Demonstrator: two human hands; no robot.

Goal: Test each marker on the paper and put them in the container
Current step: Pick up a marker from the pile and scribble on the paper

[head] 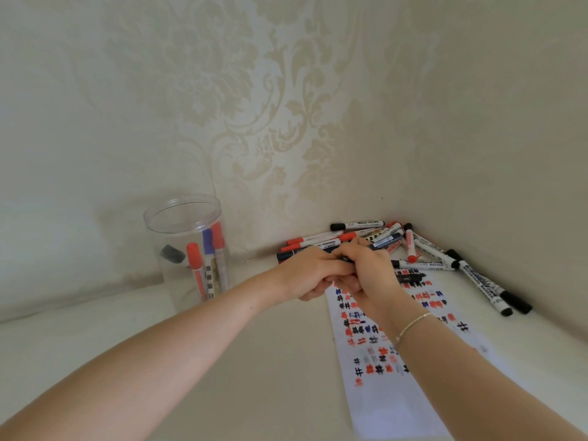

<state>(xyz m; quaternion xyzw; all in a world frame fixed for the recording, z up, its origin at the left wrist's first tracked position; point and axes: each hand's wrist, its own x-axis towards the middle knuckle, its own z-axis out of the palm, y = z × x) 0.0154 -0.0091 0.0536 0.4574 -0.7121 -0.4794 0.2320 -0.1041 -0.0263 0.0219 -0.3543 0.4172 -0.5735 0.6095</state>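
Observation:
My left hand (310, 272) and my right hand (366, 268) meet over the top end of the white paper (391, 393), both closed on one dark marker (410, 277) whose black end sticks out to the right of my right hand. The paper carries rows of red, blue and black test marks. A pile of markers (375, 238) lies in the corner just behind my hands. The clear round container (187, 249) stands to the left and holds several markers with red, blue and black caps.
More black-capped whiteboard markers (490, 288) lie along the right wall beside the paper. Patterned cream walls close in at the back and right. The surface is pale cream. A thin bracelet circles my right wrist.

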